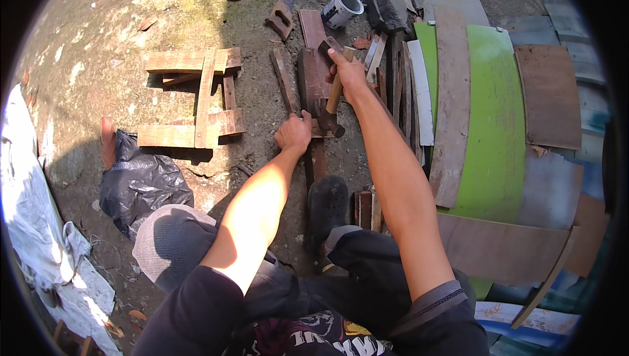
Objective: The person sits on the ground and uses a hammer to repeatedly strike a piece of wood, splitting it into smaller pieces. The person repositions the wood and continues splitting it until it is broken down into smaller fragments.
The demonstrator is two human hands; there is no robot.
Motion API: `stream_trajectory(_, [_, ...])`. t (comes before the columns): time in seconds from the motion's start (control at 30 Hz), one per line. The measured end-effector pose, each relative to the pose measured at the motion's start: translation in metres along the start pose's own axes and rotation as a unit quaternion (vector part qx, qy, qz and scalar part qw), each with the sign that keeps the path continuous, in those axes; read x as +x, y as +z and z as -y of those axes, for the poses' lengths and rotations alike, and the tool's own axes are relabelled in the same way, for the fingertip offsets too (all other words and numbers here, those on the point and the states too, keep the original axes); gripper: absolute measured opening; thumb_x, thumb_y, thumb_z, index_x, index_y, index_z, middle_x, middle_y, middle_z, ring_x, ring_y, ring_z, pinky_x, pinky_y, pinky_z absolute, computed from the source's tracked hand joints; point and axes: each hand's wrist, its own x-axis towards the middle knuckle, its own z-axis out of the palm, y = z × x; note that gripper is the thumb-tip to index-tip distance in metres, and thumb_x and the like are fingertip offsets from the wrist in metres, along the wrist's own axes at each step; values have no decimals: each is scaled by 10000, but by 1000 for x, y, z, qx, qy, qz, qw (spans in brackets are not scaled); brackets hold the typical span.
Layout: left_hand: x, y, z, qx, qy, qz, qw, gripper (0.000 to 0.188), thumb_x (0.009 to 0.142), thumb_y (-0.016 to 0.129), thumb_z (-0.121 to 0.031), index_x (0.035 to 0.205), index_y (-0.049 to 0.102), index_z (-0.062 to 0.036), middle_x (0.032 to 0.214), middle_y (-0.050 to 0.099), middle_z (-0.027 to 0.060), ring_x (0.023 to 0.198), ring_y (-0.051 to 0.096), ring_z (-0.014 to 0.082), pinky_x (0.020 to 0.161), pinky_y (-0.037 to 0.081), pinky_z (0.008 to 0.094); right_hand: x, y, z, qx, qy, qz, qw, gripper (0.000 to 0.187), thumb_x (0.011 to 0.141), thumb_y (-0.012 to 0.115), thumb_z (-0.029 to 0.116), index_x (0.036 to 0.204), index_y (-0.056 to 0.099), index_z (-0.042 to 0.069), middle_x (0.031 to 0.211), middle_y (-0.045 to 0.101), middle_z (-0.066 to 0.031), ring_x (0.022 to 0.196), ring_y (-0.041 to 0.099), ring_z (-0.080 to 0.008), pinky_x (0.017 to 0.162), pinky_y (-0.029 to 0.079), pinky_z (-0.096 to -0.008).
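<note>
My right hand is wrapped round the wooden handle of a hammer. The hammer's dark metal head points down over a reddish-brown wooden beam lying lengthwise in front of me. Just left of the hammer head, my left hand is closed, with its thumb and finger at a small piece of wood across the beam. What the left fingers pinch, if anything, is hidden. A narrow wooden strip lies just beyond my left hand. My dark clog rests near the beam's close end.
To the left stands a small wooden frame of nailed slats, with a black plastic bag nearer me. A handsaw, a paint can and dark stone blocks lie farther off. Boards, including a green panel, cover the right.
</note>
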Motion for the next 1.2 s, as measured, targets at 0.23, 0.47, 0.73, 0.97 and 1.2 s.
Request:
stream_trajectory(0.23, [17,6,-22,-108,189,-308,926,442,1012,474,-389,1148,625,5,1091,719,155,1014,660,380,923,476,472,-2,-14,6,-161,-16,57,985,482,954,622,511,961,576,31,754,608,-72,696,624,-216,694,523,-385])
stream_trajectory(0.47, [57,-46,-124,-480,298,66,823,682,956,546,-631,1056,651,36,972,682,123,934,640,216,843,496,356,-3,-38,1,-216,-134,125,959,598,1047,325,495,1091,652,-3,940,674,-122,917,645,-209,739,523,-367])
stream_trajectory(0.73, [24,-39,-135,-454,190,65,868,418,870,776,-400,783,611,-26,639,584,9,539,575,95,505,473,272,23,-181,-57,-644,-44,71,760,752,911,640,498,1444,406,22,1255,633,-229,1126,640,-366,954,504,-468])
stream_trajectory(0.97, [14,7,-97,-361,121,25,925,407,861,738,-395,787,655,-3,637,642,96,595,662,233,593,512,395,17,-198,-133,-605,21,-41,795,808,783,818,350,1392,371,64,1259,573,-202,1094,635,-421,897,523,-516])
stream_trajectory(1.2, [1,3,-102,-311,77,-33,947,475,833,756,-464,932,703,-3,784,711,195,787,711,374,709,530,458,16,-170,-95,-643,-120,-30,756,882,716,851,248,1429,348,121,1257,492,-167,1039,644,-427,793,547,-539])
